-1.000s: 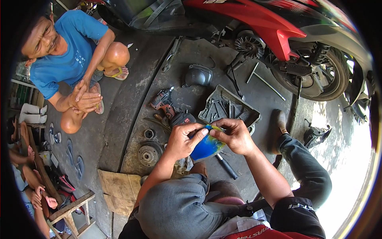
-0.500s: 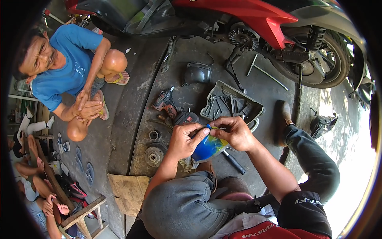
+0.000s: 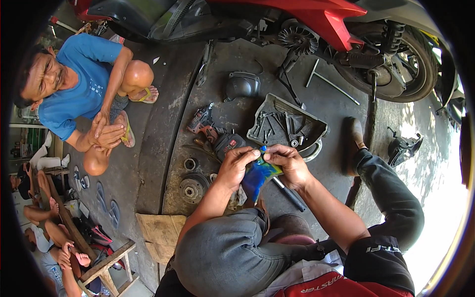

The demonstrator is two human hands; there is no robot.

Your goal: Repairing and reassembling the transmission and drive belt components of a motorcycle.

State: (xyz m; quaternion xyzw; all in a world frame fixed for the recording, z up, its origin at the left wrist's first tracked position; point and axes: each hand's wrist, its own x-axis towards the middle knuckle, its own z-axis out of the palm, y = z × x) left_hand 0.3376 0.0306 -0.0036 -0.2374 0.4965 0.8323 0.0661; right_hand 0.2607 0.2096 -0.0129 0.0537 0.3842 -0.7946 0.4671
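Note:
Between my two hands hangs a small, shiny blue and yellow-green plastic packet. Fingers and thumb of my left hand pinch its gathered top corner. Close beside them, my right hand pinches the same top edge, and a bit of blue plastic pokes up between the thumbs. What is inside the packet does not show. Beyond my hands a grey metal cover lies like a tray with several bolts in it. A red and black cordless drill lies just past my left hand. Under my right hand is a dark-handled tool.
A red scooter stands across the far side, with a T-handle wrench before it. A dark engine cover, a round metal part and flattened cardboard lie on the floor. A person in a blue shirt squats at left.
The packet's top is now bunched tighter and a blue tip sticks up between my fingers. My hands have moved slightly closer together, and the view has shifted a little.

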